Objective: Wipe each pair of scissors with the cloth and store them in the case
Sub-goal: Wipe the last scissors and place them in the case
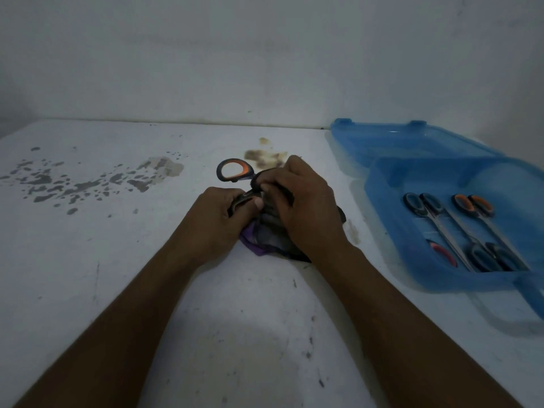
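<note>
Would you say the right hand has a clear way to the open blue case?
Probably yes: the case lies open to the right of the right hand, with only bare table between them. That hand is holding the cloth on the scissors, though.

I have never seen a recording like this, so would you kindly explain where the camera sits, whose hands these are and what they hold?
There is no machine here. A person works with two bare hands, and the single picture comes from a camera worn on the head, looking forward and down. The left hand grips a pair of scissors, whose orange-and-black handle loop sticks out beyond the fingers. The right hand pinches a dark, partly purple cloth round the scissors, so the blades are hidden. To the right, an open blue case holds several stored pairs. Everything sits on a stained white table.
</note>
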